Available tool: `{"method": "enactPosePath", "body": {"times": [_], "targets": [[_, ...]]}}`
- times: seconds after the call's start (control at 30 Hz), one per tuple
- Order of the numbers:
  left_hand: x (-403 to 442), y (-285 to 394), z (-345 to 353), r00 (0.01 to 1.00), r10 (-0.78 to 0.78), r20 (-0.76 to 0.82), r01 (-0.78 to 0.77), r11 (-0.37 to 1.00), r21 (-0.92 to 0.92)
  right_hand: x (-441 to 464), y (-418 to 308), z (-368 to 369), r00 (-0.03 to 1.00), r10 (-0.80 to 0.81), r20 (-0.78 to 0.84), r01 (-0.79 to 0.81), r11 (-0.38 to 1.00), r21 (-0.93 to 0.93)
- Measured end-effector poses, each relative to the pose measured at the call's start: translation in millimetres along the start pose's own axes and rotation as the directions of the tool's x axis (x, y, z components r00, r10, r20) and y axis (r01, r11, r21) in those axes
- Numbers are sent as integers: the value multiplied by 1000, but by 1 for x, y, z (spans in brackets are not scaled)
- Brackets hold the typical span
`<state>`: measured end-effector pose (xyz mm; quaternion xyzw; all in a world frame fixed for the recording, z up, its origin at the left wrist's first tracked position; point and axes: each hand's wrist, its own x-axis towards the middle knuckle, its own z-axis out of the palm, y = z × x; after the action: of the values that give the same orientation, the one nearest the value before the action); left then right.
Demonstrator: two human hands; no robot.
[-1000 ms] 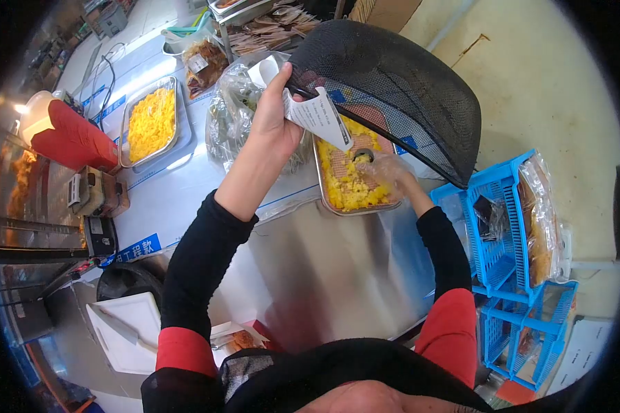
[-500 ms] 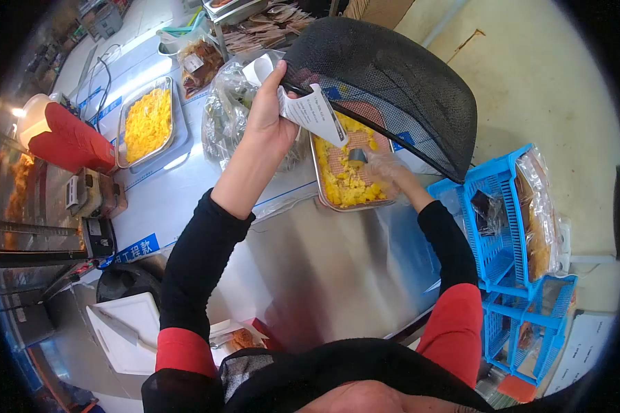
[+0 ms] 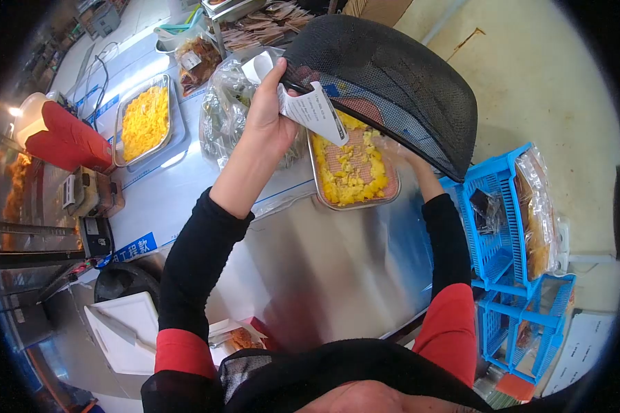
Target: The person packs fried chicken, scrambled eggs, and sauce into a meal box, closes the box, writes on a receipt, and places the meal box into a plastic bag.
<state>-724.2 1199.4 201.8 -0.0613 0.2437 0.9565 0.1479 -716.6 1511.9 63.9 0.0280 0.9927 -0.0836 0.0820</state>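
Observation:
My left hand [image 3: 271, 113] is closed on the rim of a black mesh food cover [image 3: 399, 76], holding it tilted up. A white printed paper [image 3: 313, 112] lies against that hand, partly over the rim. Below the cover is a metal tray [image 3: 355, 206] holding yellow crumbly food [image 3: 348, 168], with patches of pinkish patterned base showing. My right hand [image 3: 405, 153], in a clear glove, is at the tray's right side, partly under the cover's rim. Its fingers are blurred and hidden, so whether it holds something cannot be seen.
Left of the cover sits a clear plastic bag [image 3: 220, 117]. Further left are a fuller tray of yellow food [image 3: 145, 122] and a red carton [image 3: 69, 138]. Blue baskets [image 3: 496, 227] stand right. A knife [image 3: 120, 329] lies on a white cutting board [image 3: 117, 354] at lower left.
My right hand has moved right and slightly up, away from the tray's middle. The grey tool end seen in the food before is out of sight. My left hand stays put.

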Motion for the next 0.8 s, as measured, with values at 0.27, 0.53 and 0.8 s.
{"method": "enactPosePath", "body": {"times": [0.27,0.53,0.8], "targets": [[-10,-1,12,999,33,-2,-33,999,32,-7,21,9,979,-197,-57,196,980,-22],[-4,-2,1,997,27,77,-29,999,26,-20,28,125,905,-399,148,400,916,27],[-6,-3,3,999,32,37,-34,998,48,-76,-77,1,839,-238,489,297,954,-47]]}}
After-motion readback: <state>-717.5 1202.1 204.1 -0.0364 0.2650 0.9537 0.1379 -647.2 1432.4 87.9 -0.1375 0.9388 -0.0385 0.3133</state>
